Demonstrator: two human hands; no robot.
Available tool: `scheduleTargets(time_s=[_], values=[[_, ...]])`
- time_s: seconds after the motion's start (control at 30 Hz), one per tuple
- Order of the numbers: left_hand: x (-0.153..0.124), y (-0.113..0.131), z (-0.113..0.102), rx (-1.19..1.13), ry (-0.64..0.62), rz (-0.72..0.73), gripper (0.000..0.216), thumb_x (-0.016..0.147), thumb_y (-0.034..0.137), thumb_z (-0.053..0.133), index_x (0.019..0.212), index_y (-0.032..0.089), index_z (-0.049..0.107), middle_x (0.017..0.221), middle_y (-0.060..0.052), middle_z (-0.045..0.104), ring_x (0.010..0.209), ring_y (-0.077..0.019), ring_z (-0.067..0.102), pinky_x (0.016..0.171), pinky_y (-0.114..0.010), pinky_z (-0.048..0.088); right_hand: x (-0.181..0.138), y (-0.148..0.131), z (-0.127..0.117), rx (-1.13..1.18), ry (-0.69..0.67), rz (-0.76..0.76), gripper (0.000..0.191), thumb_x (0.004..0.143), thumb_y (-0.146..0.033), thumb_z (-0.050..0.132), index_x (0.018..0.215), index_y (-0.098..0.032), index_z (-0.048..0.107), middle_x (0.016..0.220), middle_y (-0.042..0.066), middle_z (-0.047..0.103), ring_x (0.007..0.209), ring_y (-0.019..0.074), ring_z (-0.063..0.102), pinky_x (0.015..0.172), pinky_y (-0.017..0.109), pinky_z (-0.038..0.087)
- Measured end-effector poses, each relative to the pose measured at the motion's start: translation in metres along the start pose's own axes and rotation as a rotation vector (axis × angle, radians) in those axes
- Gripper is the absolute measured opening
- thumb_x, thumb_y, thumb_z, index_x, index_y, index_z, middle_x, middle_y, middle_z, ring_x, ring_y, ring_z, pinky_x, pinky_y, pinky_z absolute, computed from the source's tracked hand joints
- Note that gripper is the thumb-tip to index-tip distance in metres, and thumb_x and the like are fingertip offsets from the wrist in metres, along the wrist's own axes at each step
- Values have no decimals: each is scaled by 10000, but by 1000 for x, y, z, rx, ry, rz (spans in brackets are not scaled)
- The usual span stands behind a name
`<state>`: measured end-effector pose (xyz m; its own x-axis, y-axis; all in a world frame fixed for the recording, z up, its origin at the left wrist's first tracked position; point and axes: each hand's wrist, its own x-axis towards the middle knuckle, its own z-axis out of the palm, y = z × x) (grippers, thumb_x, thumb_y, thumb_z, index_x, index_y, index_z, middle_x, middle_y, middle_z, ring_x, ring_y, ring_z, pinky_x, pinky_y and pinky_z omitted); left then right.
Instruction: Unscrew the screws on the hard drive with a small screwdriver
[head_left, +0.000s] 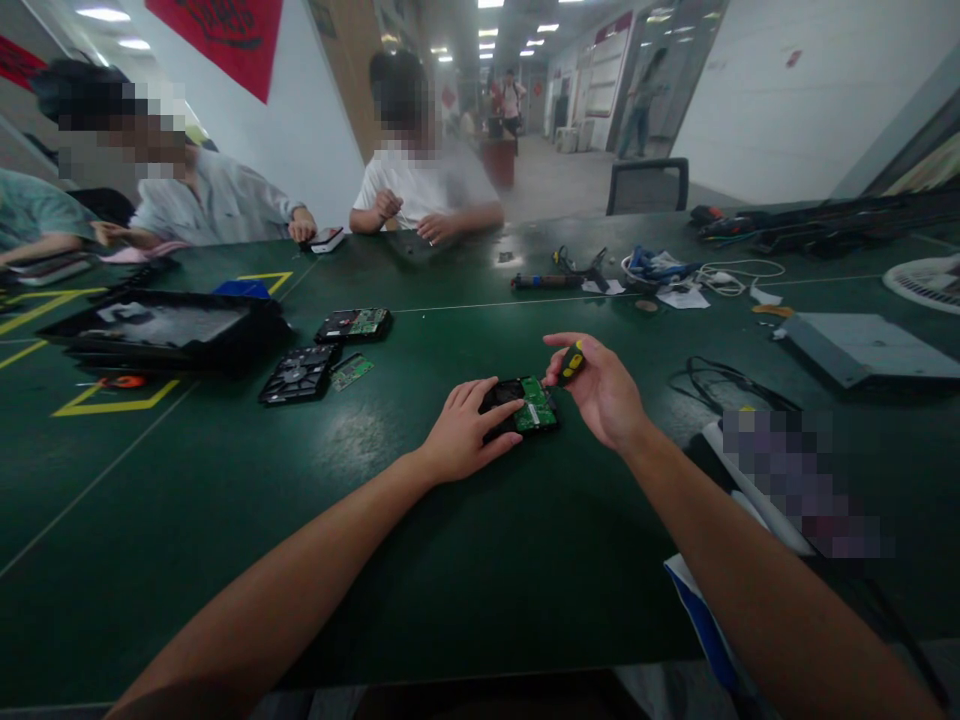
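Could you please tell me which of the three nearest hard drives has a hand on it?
The rightmost drive, under the left hand; the far drive and the boardless drive, both further left, have no hand on them.

And here's the green tabletop, smooth, with a low gloss that catches a pale patch of light; the drive looks matt black and hard-cased, and there's the screwdriver handle, moulded plastic by the look of it! Now the grey box, flat satin metal to the eye, then the fan grille, pale ribbed plastic; across we go to the tray, dark plastic, the pale shirt, creased matt cloth, and the red banner, seemingly flat paper
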<state>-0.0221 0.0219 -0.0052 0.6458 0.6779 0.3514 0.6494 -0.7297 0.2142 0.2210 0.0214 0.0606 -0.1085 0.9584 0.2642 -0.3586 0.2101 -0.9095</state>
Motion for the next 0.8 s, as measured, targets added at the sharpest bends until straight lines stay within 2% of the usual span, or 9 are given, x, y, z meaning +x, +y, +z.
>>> scheduleTargets(time_s=[0.1,0.23,0.3,0.4,0.57,0.7,0.8], values=[[0,0,0,1,-4,-5,542,1019,545,621,1521,349,569,1647,-127,366,1481,-397,373,1192,-633,348,0,1,-1,-5,10,-17,351,972,-508,567,1089,-245,768,851,24,627,768,183,591,792,368,530],[0,1,0,-2,-9,-2,512,1017,536,628,1484,328,594,1640,-133,373,1484,-391,372,1195,-626,349,0,1,-1,13,5,-32,287,956,-468,599,907,-226,745,851,31,655,793,183,634,803,364,526],[0,2,-1,1,-9,1,497,1017,539,625,1461,317,607,1629,-140,382,1478,-389,380,1192,-624,354,-1,0,-1,51,-8,-19,258,944,-457,622,876,-225,711,887,40,687,848,202,671,845,388,535],[0,2,-2,10,-8,8,476,1024,530,614,1442,303,616,1610,-151,391,1475,-384,385,1191,-612,358,-2,-1,0,88,-21,9,255,940,-484,618,897,-238,670,857,30,696,827,211,676,834,409,543],[1,2,-2,-2,-10,-6,460,1005,514,650,1417,311,631,1598,-145,402,1460,-384,404,1176,-612,375,-1,-2,1,63,-4,-4,323,953,-541,557,873,-253,680,685,-13,555,654,174,563,709,362,499],[2,2,-2,-25,-7,-19,452,989,484,676,1405,312,643,1589,-140,412,1460,-384,403,1176,-614,374,-1,-3,1,70,-2,-6,437,976,-592,475,949,-243,739,716,12,568,667,188,556,703,376,497],[1,2,-2,-39,-15,-19,433,1002,474,660,1407,321,645,1600,-130,407,1470,-382,394,1179,-620,372,0,-1,-1,56,-2,3,412,976,-559,499,983,-240,760,790,27,612,723,195,584,745,382,513]])
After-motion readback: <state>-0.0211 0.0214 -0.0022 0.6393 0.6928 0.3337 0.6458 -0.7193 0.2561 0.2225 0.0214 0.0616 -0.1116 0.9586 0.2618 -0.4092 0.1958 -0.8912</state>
